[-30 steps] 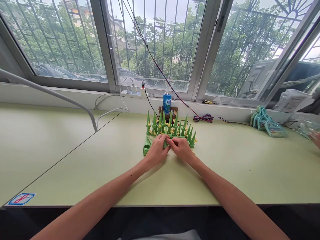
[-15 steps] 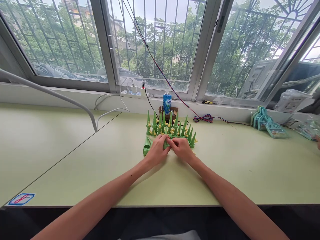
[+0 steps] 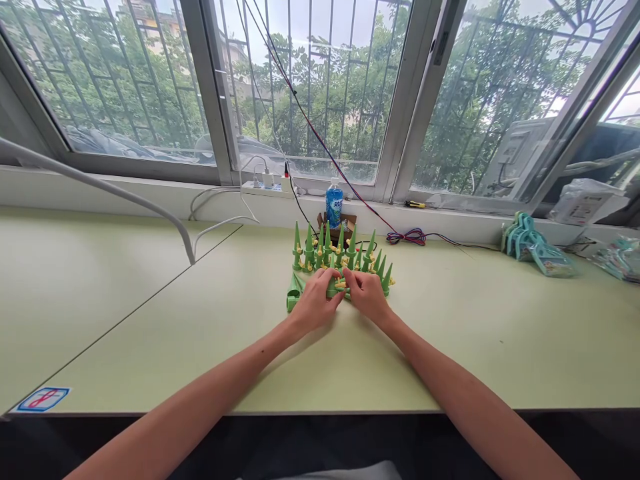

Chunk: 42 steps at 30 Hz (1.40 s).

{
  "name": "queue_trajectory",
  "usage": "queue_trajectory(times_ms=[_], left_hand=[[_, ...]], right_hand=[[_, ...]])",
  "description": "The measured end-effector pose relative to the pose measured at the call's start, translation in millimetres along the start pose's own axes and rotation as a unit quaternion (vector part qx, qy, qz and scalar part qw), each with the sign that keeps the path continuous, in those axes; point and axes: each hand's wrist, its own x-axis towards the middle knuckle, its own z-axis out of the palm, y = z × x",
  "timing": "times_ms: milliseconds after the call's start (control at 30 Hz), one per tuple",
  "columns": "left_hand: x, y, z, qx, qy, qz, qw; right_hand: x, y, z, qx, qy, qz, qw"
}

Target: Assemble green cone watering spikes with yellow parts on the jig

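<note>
Several green spikes [image 3: 297,248] with small yellow valves stand upright in rows on the pale green table [image 3: 210,333]. In front of them my left hand [image 3: 317,297] is closed around a green spike piece [image 3: 331,288] that has a yellow part [image 3: 341,285] at its right side. My right hand [image 3: 367,293] is beside it on the right, thumb and forefinger pinched near the yellow part; whatever lies between those fingertips is too small to make out. More green pieces [image 3: 293,300] lie left of my left hand.
Behind the spikes, a blue bottle [image 3: 334,203] stands at a small brown box [image 3: 350,221]. Cables [image 3: 407,236] run along the back edge. Packaged teal items [image 3: 530,247] lie at the right back. A grey tube [image 3: 125,193] arches over the left side.
My right hand has shifted slightly right, away from my left fingertips, and the yellow part between the hands now shows. My left hand has barely moved.
</note>
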Motion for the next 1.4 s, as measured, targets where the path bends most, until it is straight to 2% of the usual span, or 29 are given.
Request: queue_trajectory(times_ms=[233,567,833,1167,1400], left_hand=[[-2,9,-2.4,-0.035,-0.065,0.034,0.997],[-4,8,-3.5,-0.049,-0.11,0.051,0.991],[-5,9,-3.5,-0.061,-0.128,0.039,0.989],[-5,12,-2.7,-0.113,-0.116,0.021,0.987],[-5,12,-3.0,-0.124,-0.14,0.021,0.982]], right_hand=[[0,-5,-5,-0.012,0.067,0.013,0.998],[0,-8,-6,0.042,0.065,0.009,0.997],[1,-5,-5,0.047,0.075,0.019,0.996],[2,-4,-5,0.041,0.072,0.015,0.996],[1,-5,-5,0.041,0.068,0.014,0.997]])
